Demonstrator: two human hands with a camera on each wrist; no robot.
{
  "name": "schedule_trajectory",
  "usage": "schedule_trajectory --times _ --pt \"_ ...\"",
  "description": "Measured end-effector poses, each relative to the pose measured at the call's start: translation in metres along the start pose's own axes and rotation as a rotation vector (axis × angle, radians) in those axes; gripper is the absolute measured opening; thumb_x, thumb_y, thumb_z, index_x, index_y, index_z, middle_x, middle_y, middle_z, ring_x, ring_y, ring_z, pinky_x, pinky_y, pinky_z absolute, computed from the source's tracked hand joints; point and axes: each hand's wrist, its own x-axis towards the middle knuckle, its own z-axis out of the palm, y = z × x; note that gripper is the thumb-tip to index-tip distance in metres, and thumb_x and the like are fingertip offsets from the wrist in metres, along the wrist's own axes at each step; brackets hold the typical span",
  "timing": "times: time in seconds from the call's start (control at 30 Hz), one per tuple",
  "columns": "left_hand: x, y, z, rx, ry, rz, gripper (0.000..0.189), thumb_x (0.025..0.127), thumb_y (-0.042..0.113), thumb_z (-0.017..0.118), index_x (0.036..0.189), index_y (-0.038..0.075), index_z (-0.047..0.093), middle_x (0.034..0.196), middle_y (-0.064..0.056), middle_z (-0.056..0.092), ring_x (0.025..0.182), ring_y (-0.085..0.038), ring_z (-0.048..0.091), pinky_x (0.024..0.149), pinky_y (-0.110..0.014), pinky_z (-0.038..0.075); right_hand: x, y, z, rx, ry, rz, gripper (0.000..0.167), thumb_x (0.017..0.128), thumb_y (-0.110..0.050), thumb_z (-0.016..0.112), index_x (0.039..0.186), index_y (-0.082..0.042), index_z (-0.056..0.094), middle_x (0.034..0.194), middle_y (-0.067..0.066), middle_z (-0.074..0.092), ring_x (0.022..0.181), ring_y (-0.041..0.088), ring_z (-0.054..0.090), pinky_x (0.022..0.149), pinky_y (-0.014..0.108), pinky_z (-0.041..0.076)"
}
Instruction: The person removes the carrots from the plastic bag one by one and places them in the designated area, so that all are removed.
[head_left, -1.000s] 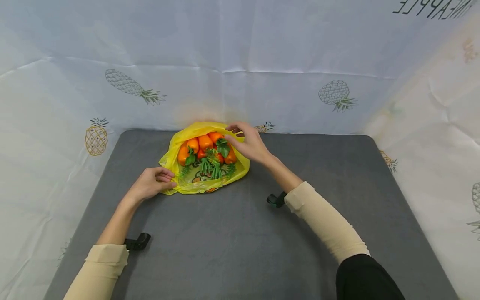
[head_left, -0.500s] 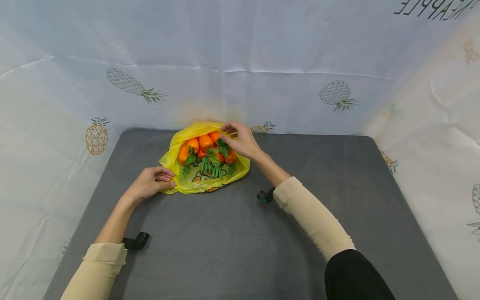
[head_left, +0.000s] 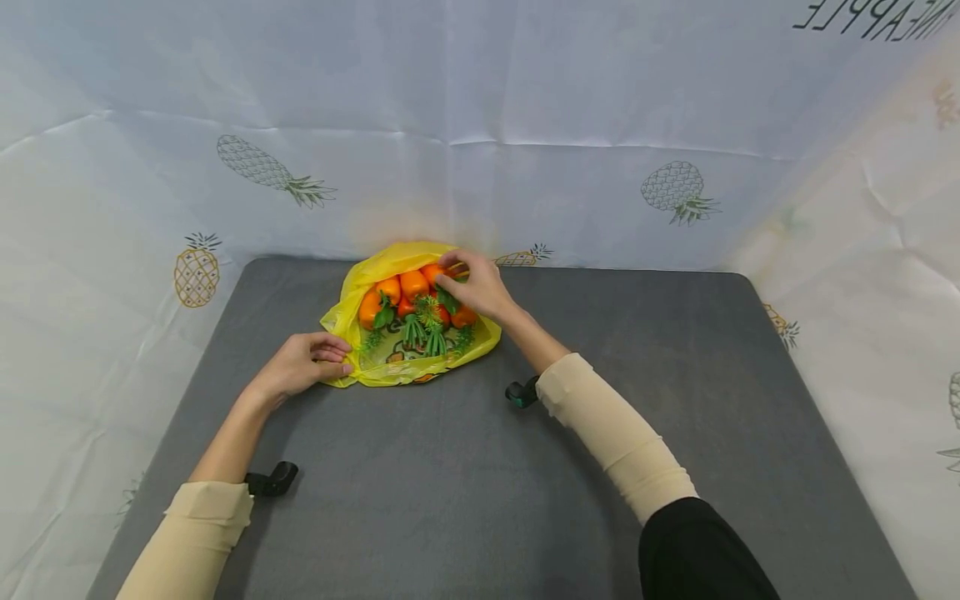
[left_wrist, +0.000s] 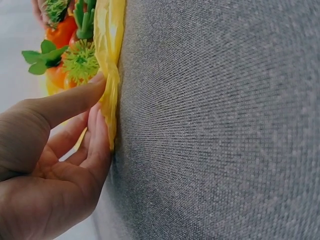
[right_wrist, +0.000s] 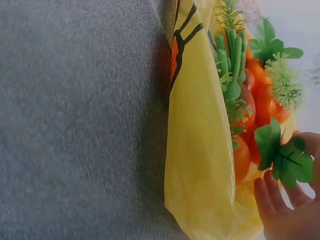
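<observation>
A yellow plastic bag (head_left: 341,322) lies mouth toward me at the back of the table. In it are several orange and red pepper-like vegetables (head_left: 414,285) with green leaves, stem bunches and feathery sprigs. My left hand (head_left: 300,365) pinches the bag's front left edge between thumb and fingers; the left wrist view shows the yellow film (left_wrist: 111,45) bunched there. At the bag's right back side my right hand (head_left: 480,286) reaches over the mouth. Its thumb and fingers stand apart, curved around a broad green leaf (right_wrist: 287,157) and close to an orange vegetable (head_left: 432,273).
The grey table (head_left: 420,492) stretches in front of the bag and to both sides. A white cloth backdrop (head_left: 570,92) with pineapple prints rises right behind the table's back edge. Black camera mounts (head_left: 274,480) stick out from both wrists.
My right hand has moved left and inward, over the vegetables at the bag's right back side. The left hand keeps its pinch on the bag's edge.
</observation>
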Motion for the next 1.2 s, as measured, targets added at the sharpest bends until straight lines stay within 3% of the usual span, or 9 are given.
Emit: schedule_trajectory --times 0.73,1.2 --pt "0.001 -0.001 0.002 0.0 0.017 0.001 0.041 0.096 0.009 0.082 0.129 -0.01 0.067 0.124 -0.029 0.072 0.095 -0.006 0.068 0.077 -0.018 0.059 0.003 0.003 0.019 -0.115 0.093 0.062 0.038 0.105 -0.021 0.074 0.139 -0.007 0.067 0.139 0.014 0.073 0.132 0.033 0.069 0.111 0.047 0.057" --pt "0.002 0.0 0.002 -0.009 0.019 -0.014 0.041 0.097 0.01 0.082 0.13 -0.009 0.067 0.125 -0.028 0.072 0.098 -0.01 0.068 0.078 -0.018 0.059 -0.006 0.001 0.002 -0.102 0.113 0.077 0.036 0.103 -0.022 0.076 0.135 -0.008 0.07 0.137 0.016 0.074 0.125 0.034 0.073 0.103 0.049 0.061"
